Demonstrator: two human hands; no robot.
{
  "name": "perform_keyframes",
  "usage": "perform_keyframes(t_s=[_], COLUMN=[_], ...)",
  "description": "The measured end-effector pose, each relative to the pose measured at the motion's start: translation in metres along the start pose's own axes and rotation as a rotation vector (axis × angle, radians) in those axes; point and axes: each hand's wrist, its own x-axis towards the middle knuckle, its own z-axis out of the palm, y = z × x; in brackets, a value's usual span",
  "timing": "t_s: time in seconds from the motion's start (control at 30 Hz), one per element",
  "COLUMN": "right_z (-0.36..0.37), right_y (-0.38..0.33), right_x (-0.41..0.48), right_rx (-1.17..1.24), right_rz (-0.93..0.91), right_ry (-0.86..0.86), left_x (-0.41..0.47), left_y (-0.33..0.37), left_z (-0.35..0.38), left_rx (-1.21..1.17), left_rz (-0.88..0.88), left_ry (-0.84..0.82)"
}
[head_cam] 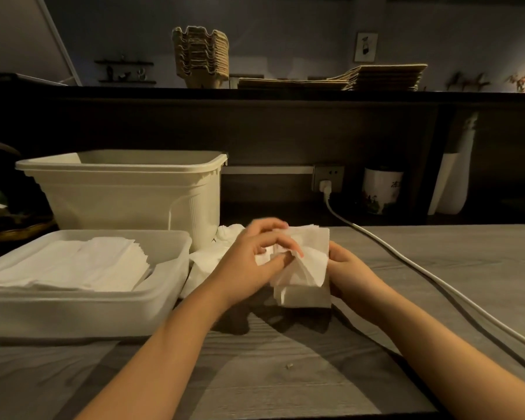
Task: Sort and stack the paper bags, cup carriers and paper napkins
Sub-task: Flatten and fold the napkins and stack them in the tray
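It looks like the napkins are being sorted now. Both hands hold a bundle (311, 265) of white napkins just above the bench (285, 374), near the middle. The left hand (252, 256) has its fingers (279, 242) curled over the top, pinching the loose sheets. The right hand (349, 268) grips the bundle's right side. Most of its fingers are behind the paper, so I cannot tell how they lie. The sheets are thin and soft, a bit crumpled, and some corners stick out.

On the left sits a cloudy plastic tray (170, 286) with a flat stack (82, 262) of napkins inside. Between the tray and the hands lies a messy heap (203, 262) of more napkins. Behind the tray stands a tall cream tub (128, 192), smooth and hard.

Next, I think the sheets need squaring up so the edges match, then laying flat on the stack. Soft paper bends and slips, so a gentle hold seems best.

Far off on the shelf (134, 93), the bumpy brown carriers (200, 56) are piled up. The flat brown bags (382, 75) lie to their right.
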Motion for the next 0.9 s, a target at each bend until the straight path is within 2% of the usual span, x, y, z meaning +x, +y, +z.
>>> perform_keyframes(t_s=[0.1, 0.17, 0.2, 0.33, 0.47, 0.63, 0.8, 0.9], right_z=[-0.003, -0.005, -0.006, -0.001, 0.002, 0.005, 0.006, 0.006], right_y=[-0.001, 0.000, 0.000, 0.003, 0.001, -0.001, -0.003, -0.003], right_x=[0.002, 0.004, 0.005, 0.005, 0.002, 0.000, -0.001, 0.000], right_rx=[0.099, 0.132, 0.120, 0.019, 0.001, -0.022, -0.098, -0.036], right_rz=[-0.030, -0.054, -0.060, -0.017, -0.010, -0.024, -0.031, -0.061], right_ry=[0.151, 0.240, 0.255, 0.153, 0.026, -0.066, -0.108, -0.111], left_x=[0.000, -0.003, -0.004, -0.005, -0.004, -0.002, 0.001, 0.002], left_y=[0.007, 0.013, 0.015, 0.013, 0.009, 0.004, 0.002, 0.001], left_z=[-0.007, -0.011, -0.011, -0.003, -0.003, -0.001, -0.007, -0.008], left_rx=[-0.256, -0.466, -0.494, -0.334, -0.277, 0.008, -0.043, -0.159], left_rz=[0.002, -0.060, -0.087, -0.100, -0.067, -0.021, -0.020, -0.076], left_ry=[0.028, -0.015, -0.035, -0.021, -0.008, 0.073, 0.151, 0.134])
